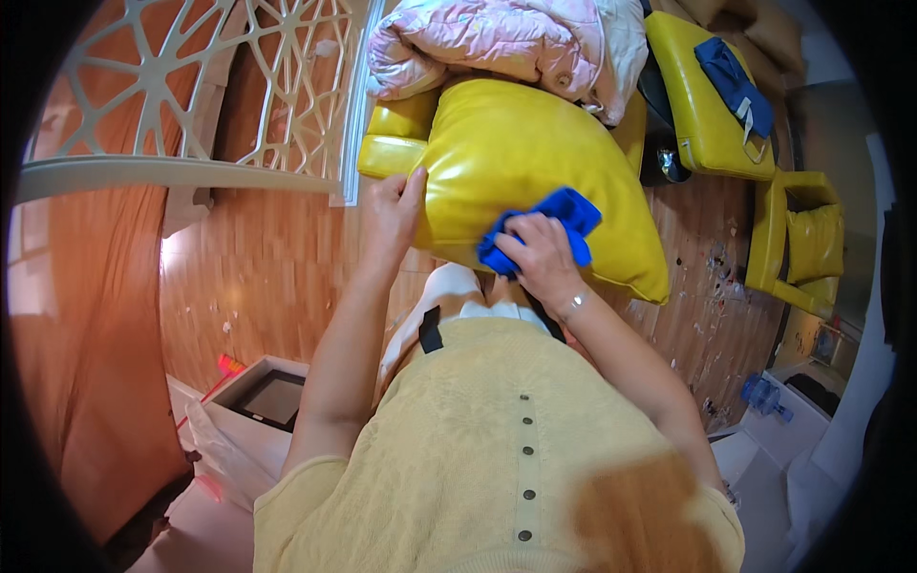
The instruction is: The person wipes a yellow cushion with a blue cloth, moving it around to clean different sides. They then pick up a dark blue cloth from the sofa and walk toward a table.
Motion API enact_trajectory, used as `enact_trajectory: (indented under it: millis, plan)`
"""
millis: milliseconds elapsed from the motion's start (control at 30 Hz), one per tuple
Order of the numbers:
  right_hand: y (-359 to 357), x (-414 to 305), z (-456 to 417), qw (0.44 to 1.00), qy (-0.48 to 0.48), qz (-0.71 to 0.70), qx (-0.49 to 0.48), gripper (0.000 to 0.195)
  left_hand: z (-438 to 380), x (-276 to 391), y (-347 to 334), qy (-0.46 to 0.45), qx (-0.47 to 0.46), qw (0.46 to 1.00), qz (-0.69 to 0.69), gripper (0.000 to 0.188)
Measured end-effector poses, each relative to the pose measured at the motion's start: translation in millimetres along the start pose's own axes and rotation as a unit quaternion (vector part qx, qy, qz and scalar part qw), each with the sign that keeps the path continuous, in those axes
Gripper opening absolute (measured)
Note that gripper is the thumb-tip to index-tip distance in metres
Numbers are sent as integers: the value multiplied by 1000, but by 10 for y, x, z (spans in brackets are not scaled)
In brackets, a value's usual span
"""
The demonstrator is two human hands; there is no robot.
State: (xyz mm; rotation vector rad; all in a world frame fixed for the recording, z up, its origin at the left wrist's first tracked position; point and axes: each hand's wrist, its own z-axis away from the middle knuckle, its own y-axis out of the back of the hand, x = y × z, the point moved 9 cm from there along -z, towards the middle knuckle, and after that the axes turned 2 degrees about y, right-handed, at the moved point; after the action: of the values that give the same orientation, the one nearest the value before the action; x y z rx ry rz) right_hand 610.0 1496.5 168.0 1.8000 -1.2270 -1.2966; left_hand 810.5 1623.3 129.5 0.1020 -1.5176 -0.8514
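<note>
A large yellow leather-like cushion (530,150) is tilted up in front of me, with bright reflections on its smooth face. My left hand (395,211) grips the cushion's left edge, thumb laid along it. Bunched in my right hand (541,254) is a blue cloth (573,215), pressed against the lower middle of the cushion. Part of the cloth is hidden beneath the fingers. Behind the cushion, a folded pink quilt (494,43) rests on a yellow seat (392,154).
A white lattice partition (154,82) stands at the left. To the right are another yellow cushion (709,107) bearing a dark blue cloth (731,82) and a yellow armchair (763,243). Small litter (716,265) dots the wooden floor (265,265). A clear blue bottle (765,396) lies at lower right.
</note>
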Motion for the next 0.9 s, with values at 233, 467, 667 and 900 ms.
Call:
enact_trajectory:
  millis: [233, 467, 667, 900]
  plan:
    - [212, -467, -440, 992, 58, -71, 84, 22, -55, 156, 15, 5, -19, 999, -25, 51]
    - [-180, -250, -457, 998, 9, -8, 54, 18, 45, 101, 8, -32, 24, 998, -50, 48]
    - [257, 267, -118, 993, -109, -9, 43, 42, 134, 43, 47, -33, 16, 997, -68, 44]
    - [-97, -349, -350, 998, 19, -14, 53, 18, 32, 229, 35, -64, 15, 995, -76, 46]
